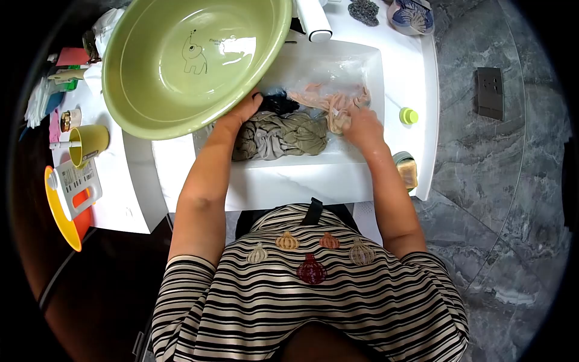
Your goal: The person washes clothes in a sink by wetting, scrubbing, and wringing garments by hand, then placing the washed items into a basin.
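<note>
In the white sink, my right hand is closed on a wet, light pink cloth at the right side. My left hand reaches into the sink's left part, beside a dark navy cloth; the rim of a green basin hides most of its fingers, so its grip does not show. A bunched olive-grey garment lies along the near side of the sink, between my two forearms. The basin, printed with an elephant, sits tilted over the sink's left end.
A white faucet stands behind the sink. To the right are a lime-green cap and a soap dish. On the left stand a yellow cup and a white jug. A dark wall socket sits in grey tile.
</note>
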Motion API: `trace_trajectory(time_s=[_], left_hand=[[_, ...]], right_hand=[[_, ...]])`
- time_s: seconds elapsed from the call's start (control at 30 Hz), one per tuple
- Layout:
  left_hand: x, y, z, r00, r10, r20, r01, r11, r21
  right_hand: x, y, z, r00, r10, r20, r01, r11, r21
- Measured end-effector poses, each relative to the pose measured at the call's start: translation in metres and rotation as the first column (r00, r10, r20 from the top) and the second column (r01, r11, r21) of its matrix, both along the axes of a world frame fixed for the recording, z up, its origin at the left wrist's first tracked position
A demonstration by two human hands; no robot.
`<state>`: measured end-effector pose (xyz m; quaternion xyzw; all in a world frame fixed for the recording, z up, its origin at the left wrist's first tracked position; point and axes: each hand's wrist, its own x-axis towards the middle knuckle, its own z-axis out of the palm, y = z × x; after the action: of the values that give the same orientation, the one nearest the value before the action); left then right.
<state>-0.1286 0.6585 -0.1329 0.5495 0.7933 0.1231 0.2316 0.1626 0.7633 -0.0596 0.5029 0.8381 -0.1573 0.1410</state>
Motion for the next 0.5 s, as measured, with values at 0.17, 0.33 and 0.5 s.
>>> trace_trajectory(time_s=[0.17,0.33,0.5], left_hand=[[-0.001,-0.016,0.023,0.945,0.034,-0.325,-0.169,0.902,-0.396],[0.018,-0.023,0.016,0.816,-0.045,-0.577,0.001,0.997,-0.076],[0.073,0.002,0.033,0.948,-0.318,-0.026,0.307,0.885,0.35]], right_hand=[[-0.022,0.006,-0.019,0.996,0.037,-0.076,-0.025,0.989,0.149],[-0.037,0.025,-0.073,0.979,-0.18,-0.099,0.193,0.971,0.138],[-0.019,0.053,-0.103,0.811,-0.409,-0.418,0.228,0.879,-0.419]])
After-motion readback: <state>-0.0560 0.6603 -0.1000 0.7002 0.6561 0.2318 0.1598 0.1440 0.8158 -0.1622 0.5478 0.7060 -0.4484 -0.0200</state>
